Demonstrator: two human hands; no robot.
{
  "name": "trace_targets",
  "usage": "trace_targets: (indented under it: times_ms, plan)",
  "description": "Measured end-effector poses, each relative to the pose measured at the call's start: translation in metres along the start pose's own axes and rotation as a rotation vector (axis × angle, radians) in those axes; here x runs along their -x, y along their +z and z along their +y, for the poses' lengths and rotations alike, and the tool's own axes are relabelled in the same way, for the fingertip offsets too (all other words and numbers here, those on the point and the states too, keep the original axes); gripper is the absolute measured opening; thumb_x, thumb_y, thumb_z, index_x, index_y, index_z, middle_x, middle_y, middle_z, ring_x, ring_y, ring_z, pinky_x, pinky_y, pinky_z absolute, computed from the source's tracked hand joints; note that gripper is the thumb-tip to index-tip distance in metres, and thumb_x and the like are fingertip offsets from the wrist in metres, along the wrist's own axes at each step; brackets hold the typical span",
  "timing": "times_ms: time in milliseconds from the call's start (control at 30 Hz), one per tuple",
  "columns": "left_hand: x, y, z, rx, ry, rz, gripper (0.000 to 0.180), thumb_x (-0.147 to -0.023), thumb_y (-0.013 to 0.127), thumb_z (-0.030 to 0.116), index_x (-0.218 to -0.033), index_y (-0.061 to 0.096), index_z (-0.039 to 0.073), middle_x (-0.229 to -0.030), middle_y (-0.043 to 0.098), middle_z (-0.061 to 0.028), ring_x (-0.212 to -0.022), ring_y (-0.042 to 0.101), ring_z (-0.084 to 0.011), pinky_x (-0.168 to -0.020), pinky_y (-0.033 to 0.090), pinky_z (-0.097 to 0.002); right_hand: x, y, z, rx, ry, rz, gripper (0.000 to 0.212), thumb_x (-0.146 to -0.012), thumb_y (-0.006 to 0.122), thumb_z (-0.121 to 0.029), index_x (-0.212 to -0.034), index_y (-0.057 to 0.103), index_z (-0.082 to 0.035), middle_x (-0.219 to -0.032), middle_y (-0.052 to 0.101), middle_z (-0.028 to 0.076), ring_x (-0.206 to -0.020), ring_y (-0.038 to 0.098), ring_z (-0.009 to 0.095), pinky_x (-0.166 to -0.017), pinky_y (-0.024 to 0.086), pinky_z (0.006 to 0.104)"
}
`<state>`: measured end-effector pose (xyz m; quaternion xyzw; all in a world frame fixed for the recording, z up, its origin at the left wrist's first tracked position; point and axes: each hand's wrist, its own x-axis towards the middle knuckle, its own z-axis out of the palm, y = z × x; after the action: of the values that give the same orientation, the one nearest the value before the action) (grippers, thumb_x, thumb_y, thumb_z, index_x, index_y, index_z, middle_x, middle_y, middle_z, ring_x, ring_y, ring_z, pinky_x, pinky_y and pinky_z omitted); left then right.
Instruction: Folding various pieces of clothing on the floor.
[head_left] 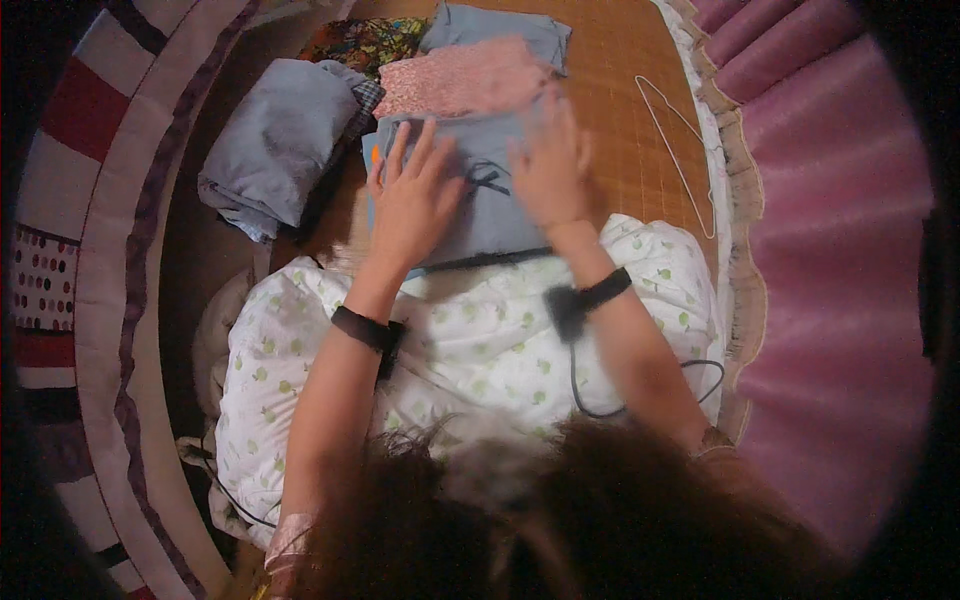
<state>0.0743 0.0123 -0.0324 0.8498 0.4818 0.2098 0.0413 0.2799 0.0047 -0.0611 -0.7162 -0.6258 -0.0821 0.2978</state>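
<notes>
A folded blue-grey garment (490, 225) with a dark drawstring tied in a bow lies in front of me. My left hand (412, 200) rests flat on its left side, fingers stretched out and apart, holding nothing. Over the right side of the same garment is my right hand (555, 175), blurred by motion; its fingers look extended, and nothing shows in its grasp. Whether the right palm touches the cloth I cannot tell. Just beyond the fingers lies a folded pink patterned garment (460, 78). A small orange patch (376, 155) shows at the garment's left edge.
White bedding with green prints (480, 330) lies nearest me. A bundled grey garment (275, 140) sits at left; a colourful dark cloth (365, 42) and another folded blue-grey piece (500, 30) lie at the back. A white wire hanger (675, 150) rests near the pink curtain (840, 250).
</notes>
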Motion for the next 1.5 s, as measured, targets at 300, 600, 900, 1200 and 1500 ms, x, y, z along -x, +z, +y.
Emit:
trace_targets:
  times_ms: [300, 600, 900, 1200, 1500]
  plan:
    - [0.009, 0.017, -0.020, -0.207, -0.324, 0.002, 0.052, -0.097, 0.043, 0.046, -0.146, 0.036, 0.029, -0.155, 0.028, -0.0103, -0.144, 0.021, -0.0283, -0.111, 0.010, -0.0593, 0.004, -0.001, -0.006, 0.170, 0.158, -0.242, 0.055, -0.097, 0.041, -0.046, -0.146, 0.039, -0.023, -0.156, 0.027, 0.010, -0.144, 0.020, 0.031, -0.112, 0.007, 0.0637]
    - [0.009, -0.005, -0.033, 0.342, -0.724, -0.234, 0.072, -0.083, 0.067, 0.051, -0.111, 0.047, -0.013, -0.119, 0.053, -0.0287, -0.107, 0.057, -0.0360, -0.084, 0.048, -0.0433, -0.002, -0.032, 0.031, -0.287, 0.674, -0.321, 0.058, -0.090, 0.054, -0.044, -0.130, 0.050, -0.001, -0.134, 0.045, 0.028, -0.117, 0.049, 0.044, -0.101, 0.038, 0.0492]
    - [0.034, 0.001, 0.017, 0.122, 0.094, 0.017, 0.082, -0.080, 0.072, 0.035, -0.143, 0.031, 0.001, -0.146, 0.036, -0.0213, -0.135, 0.036, -0.0363, -0.110, 0.030, -0.0445, 0.037, -0.043, -0.030, -0.105, -0.002, -0.200, 0.055, -0.092, 0.053, -0.043, -0.137, 0.046, -0.011, -0.143, 0.040, 0.019, -0.131, 0.038, 0.037, -0.108, 0.029, 0.0505]
    - [0.038, 0.012, -0.001, -0.054, 0.218, -0.238, 0.103, -0.065, 0.082, 0.026, -0.151, 0.025, 0.015, -0.157, 0.024, -0.0045, -0.144, 0.023, -0.0266, -0.115, 0.023, -0.0469, 0.038, -0.034, -0.007, 0.122, -0.113, -0.482, 0.065, -0.090, 0.055, -0.050, -0.147, 0.036, -0.026, -0.159, 0.017, 0.007, -0.146, 0.011, 0.032, -0.114, 0.008, 0.0582]
    - [0.044, 0.015, 0.014, 0.166, 0.174, -0.253, 0.096, -0.075, 0.075, 0.035, -0.151, 0.022, 0.009, -0.159, 0.018, -0.0100, -0.145, 0.020, -0.0286, -0.115, 0.018, -0.0501, 0.054, -0.044, -0.025, -0.040, -0.298, -0.607, 0.085, -0.078, 0.073, -0.031, -0.150, 0.027, -0.025, -0.159, 0.016, 0.007, -0.146, 0.011, 0.031, -0.114, 0.013, 0.0590]
